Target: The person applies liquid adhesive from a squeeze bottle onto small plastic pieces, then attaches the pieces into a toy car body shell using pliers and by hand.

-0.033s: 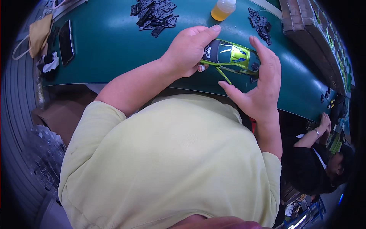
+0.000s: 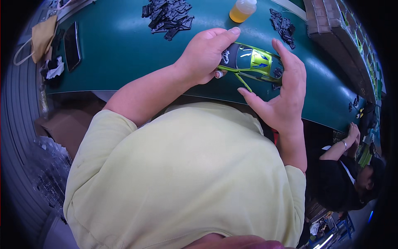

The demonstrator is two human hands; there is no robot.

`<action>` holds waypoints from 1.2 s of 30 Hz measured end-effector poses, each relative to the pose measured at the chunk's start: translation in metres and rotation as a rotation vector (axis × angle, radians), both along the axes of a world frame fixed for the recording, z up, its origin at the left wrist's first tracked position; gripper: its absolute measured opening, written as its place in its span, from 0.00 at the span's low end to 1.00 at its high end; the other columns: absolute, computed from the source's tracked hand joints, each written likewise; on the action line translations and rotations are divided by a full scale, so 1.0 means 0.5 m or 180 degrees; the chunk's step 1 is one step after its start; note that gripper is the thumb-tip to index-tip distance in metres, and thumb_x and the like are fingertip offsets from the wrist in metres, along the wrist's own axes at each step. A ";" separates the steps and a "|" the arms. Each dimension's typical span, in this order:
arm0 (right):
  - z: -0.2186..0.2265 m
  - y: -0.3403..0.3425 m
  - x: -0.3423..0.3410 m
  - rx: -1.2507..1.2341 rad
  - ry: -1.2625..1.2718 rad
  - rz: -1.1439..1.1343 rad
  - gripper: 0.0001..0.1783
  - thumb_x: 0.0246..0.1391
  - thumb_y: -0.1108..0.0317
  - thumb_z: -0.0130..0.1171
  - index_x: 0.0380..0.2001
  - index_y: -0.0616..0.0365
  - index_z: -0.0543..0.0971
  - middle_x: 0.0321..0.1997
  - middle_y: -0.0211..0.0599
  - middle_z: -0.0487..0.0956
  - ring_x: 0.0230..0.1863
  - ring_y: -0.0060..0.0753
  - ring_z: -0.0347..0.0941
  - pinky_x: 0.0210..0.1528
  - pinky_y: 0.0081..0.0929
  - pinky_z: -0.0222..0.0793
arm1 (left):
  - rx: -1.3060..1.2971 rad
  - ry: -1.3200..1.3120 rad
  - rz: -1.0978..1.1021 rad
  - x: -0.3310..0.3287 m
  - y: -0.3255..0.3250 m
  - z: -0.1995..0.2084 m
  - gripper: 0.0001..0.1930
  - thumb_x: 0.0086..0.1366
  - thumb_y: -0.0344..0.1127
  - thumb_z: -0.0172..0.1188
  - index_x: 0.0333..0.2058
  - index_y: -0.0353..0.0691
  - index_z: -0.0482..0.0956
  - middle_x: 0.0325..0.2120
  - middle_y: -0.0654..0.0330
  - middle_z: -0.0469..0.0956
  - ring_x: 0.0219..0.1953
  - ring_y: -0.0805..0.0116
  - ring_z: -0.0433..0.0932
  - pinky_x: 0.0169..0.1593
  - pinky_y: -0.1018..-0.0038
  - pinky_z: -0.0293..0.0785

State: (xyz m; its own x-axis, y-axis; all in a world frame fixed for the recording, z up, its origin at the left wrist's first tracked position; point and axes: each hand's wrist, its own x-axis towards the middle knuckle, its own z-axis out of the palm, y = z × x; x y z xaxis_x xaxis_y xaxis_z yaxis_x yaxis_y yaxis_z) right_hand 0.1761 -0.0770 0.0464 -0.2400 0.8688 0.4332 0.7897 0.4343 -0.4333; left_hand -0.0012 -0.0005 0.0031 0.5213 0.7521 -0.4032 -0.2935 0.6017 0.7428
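Observation:
A green and black toy car [image 2: 259, 59] is held above the near part of the green table [image 2: 120, 50], its side door swung out toward me. My left hand [image 2: 207, 54] grips the car's left end, thumb on top and fingers hidden beneath. Around its other end my right hand [image 2: 288, 83] is spread, with thumb and fingers wide apart. Whether those fingers touch the car cannot be made out. Something small and white shows at a left fingertip, under the car's edge.
Black plastic parts [image 2: 170, 16] lie heaped at the back, with a smaller pile [image 2: 282, 28] to the right. Between them stands a bottle [image 2: 242, 10] of yellow liquid. A phone [image 2: 72, 46] lies at the left; a crate [image 2: 338, 37] borders the right. A co-worker [image 2: 344, 178] sits at far right.

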 end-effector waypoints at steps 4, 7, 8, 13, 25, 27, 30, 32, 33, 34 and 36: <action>-0.012 0.007 0.022 0.0066 -0.0061 0.0186 0.50 0.26 0.64 0.75 0.58 0.60 0.65 0.51 0.46 0.72 0.48 0.47 0.69 0.50 0.37 0.64 | 0.0118 -0.0185 -0.0143 -0.003 0.002 -0.003 0.15 0.67 0.48 0.53 0.33 0.41 0.71 0.18 0.63 0.75 0.11 0.79 0.69 0.10 0.83 0.61; -0.001 0.004 0.030 0.0087 -0.0116 0.0211 0.50 0.30 0.64 0.76 0.59 0.61 0.64 0.52 0.44 0.72 0.48 0.42 0.70 0.48 0.32 0.66 | 0.0098 -0.0203 -0.0048 0.004 0.000 -0.002 0.14 0.67 0.47 0.52 0.32 0.42 0.71 0.17 0.64 0.74 0.10 0.79 0.68 0.11 0.82 0.61; 0.009 -0.004 0.031 0.0134 -0.0163 0.0153 0.50 0.30 0.64 0.76 0.59 0.61 0.64 0.52 0.44 0.72 0.48 0.42 0.70 0.48 0.32 0.66 | 0.0147 -0.0249 -0.0106 0.005 -0.004 0.004 0.14 0.67 0.47 0.52 0.32 0.42 0.71 0.17 0.64 0.74 0.10 0.79 0.68 0.11 0.82 0.61; 0.010 -0.020 0.073 -0.2513 0.3272 -0.0354 0.24 0.60 0.60 0.56 0.53 0.62 0.66 0.43 0.36 0.77 0.29 0.14 0.70 0.28 0.11 0.65 | 0.0417 0.0007 0.0182 0.006 -0.014 -0.001 0.15 0.70 0.46 0.48 0.30 0.41 0.69 0.17 0.65 0.70 0.10 0.79 0.65 0.11 0.81 0.60; 0.143 0.003 0.278 0.0181 0.2416 -0.0842 0.14 0.57 0.71 0.58 0.44 0.65 0.73 0.37 0.36 0.81 0.29 0.19 0.73 0.34 0.16 0.70 | 0.2541 0.0108 0.0189 0.014 -0.015 -0.038 0.14 0.71 0.36 0.46 0.51 0.36 0.63 0.41 0.56 0.74 0.41 0.72 0.73 0.45 0.75 0.70; 0.167 0.036 0.363 0.0544 0.1682 -0.1400 0.13 0.55 0.70 0.61 0.41 0.65 0.76 0.36 0.32 0.81 0.31 0.16 0.73 0.35 0.16 0.69 | 0.2318 0.0210 0.0038 0.009 -0.017 -0.040 0.12 0.71 0.36 0.46 0.49 0.36 0.65 0.38 0.57 0.75 0.37 0.74 0.74 0.42 0.77 0.70; 0.186 0.092 0.465 0.0475 0.0802 -0.1610 0.13 0.52 0.69 0.63 0.39 0.64 0.78 0.35 0.31 0.80 0.33 0.18 0.75 0.37 0.18 0.69 | 0.2101 0.0372 -0.0038 0.013 -0.024 -0.032 0.09 0.70 0.35 0.48 0.43 0.36 0.70 0.31 0.60 0.76 0.28 0.78 0.74 0.33 0.82 0.70; 0.184 0.136 0.504 0.0306 0.0285 -0.1637 0.13 0.51 0.68 0.64 0.39 0.63 0.78 0.34 0.32 0.80 0.34 0.22 0.76 0.38 0.20 0.69 | 0.2093 0.0629 -0.0195 0.008 -0.026 -0.033 0.08 0.70 0.35 0.48 0.41 0.36 0.71 0.28 0.62 0.76 0.25 0.79 0.73 0.31 0.83 0.69; 0.177 0.157 0.520 0.0446 -0.0394 -0.1484 0.15 0.51 0.66 0.64 0.40 0.62 0.78 0.35 0.35 0.80 0.35 0.30 0.76 0.40 0.24 0.70 | 0.2096 0.0641 -0.0198 0.009 -0.026 -0.035 0.08 0.70 0.35 0.48 0.41 0.36 0.71 0.28 0.62 0.76 0.25 0.79 0.73 0.31 0.83 0.69; 0.170 0.173 0.534 0.0571 -0.1066 -0.1320 0.16 0.50 0.65 0.64 0.41 0.61 0.78 0.36 0.38 0.80 0.37 0.38 0.77 0.42 0.27 0.70 | 0.2102 0.0666 -0.0143 0.011 -0.024 -0.038 0.08 0.70 0.35 0.49 0.40 0.36 0.71 0.27 0.62 0.76 0.25 0.79 0.73 0.30 0.83 0.68; 0.156 0.204 0.552 0.0384 -0.1225 -0.1095 0.20 0.53 0.57 0.60 0.43 0.60 0.77 0.43 0.45 0.78 0.46 0.50 0.73 0.49 0.35 0.68 | 0.2036 0.0767 -0.0074 0.010 -0.023 -0.041 0.08 0.70 0.35 0.49 0.39 0.36 0.72 0.26 0.63 0.76 0.24 0.79 0.72 0.29 0.84 0.68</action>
State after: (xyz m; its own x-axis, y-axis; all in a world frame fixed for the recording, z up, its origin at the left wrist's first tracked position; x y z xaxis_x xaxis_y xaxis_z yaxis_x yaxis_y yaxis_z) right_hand 0.4519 0.0249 0.1244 -0.1113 0.8748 0.4716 0.9874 0.1510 -0.0471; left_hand 0.0039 -0.0119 -0.0175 0.4917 0.8707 0.0101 -0.0678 0.0267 0.9973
